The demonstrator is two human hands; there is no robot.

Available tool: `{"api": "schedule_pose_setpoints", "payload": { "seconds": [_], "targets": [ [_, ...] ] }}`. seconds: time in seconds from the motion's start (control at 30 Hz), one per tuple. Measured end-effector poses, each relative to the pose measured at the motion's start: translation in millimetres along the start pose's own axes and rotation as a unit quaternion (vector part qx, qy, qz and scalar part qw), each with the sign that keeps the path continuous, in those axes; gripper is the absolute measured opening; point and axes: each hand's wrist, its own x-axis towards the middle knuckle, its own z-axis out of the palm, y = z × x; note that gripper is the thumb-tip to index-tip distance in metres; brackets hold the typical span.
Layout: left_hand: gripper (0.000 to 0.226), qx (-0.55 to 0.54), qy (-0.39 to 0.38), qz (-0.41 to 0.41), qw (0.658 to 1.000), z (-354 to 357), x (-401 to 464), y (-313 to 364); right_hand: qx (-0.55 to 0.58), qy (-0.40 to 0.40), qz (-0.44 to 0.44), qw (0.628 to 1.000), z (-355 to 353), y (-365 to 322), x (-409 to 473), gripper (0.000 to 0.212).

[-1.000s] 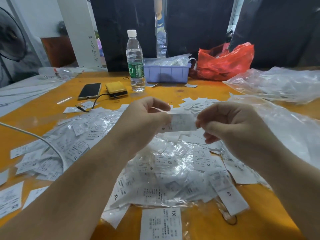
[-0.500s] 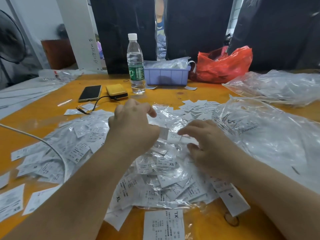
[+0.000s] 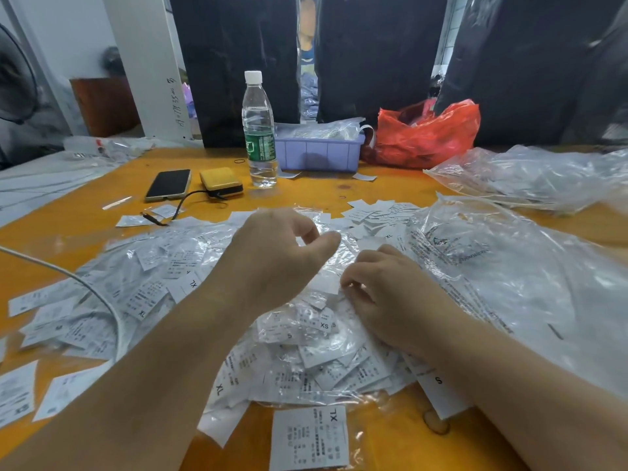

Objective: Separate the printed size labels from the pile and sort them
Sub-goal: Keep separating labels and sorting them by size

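**Hands down in the label pile**

Nearest you, one XL label (image 3: 310,438) lies alone, long axis running away from you. Beyond it, the pile of size labels (image 3: 299,351) covers the orange table (image 3: 51,232). Your right hand (image 3: 390,300) pinches a white label (image 3: 326,283) there; your left hand (image 3: 275,256) hovers curled, holding nothing. Farther back, a purple bin (image 3: 319,153) holds clear bags, beside one water bottle (image 3: 259,130).

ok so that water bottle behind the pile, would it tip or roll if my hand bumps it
The water bottle stands tall and narrow on a small base, so a knock near the cap would probably tip it. It looks nearly full, so it likely resists light nudges. It looks round, so once down it may roll toward the phone or the purple basket.
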Motion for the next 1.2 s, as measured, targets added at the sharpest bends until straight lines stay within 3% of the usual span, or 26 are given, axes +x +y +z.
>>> {"api": "schedule_pose_setpoints", "payload": {
  "seconds": [0.13, 0.33, 0.47, 0.6, 0.9, 1.2],
  "targets": [
    [0.029, 0.033, -0.033, -0.011, 0.999, 7.9, -0.7, -2.6, 0.007, -0.066, 0.033, 0.997, 0.4, -4.6, 1.7, 0.049],
    [0.013, 0.066, -0.044, -0.017, 0.997, 6.7, 2.1, -9.1, 0.007, 0.0, 0.017, 1.0, -0.5, -1.6, 1.6, 0.022],
    [0.021, 0.101, -0.106, -0.047, 0.988, 10.7, 2.8, -13.4, 0.034, 0.012, 0.03, 0.999, 0.0, 0.8, 0.8, 0.018],
    [0.017, 0.094, -0.122, -0.046, 0.987, 11.9, 2.0, -13.7, 0.076, -0.009, 0.031, 0.997, -1.0, -0.8, 0.3, 0.029],
    [0.021, 0.075, -0.169, -0.038, 0.982, 11.4, 3.5, -13.9, 0.102, 0.041, 0.011, 0.994, -2.8, 1.0, 1.0, 0.012],
    [0.041, 0.038, -0.199, -0.036, 0.979, 7.1, 2.2, -15.4, 0.108, 0.045, 0.002, 0.993, -3.7, 1.1, 0.1, 0.01]
  ]
}}
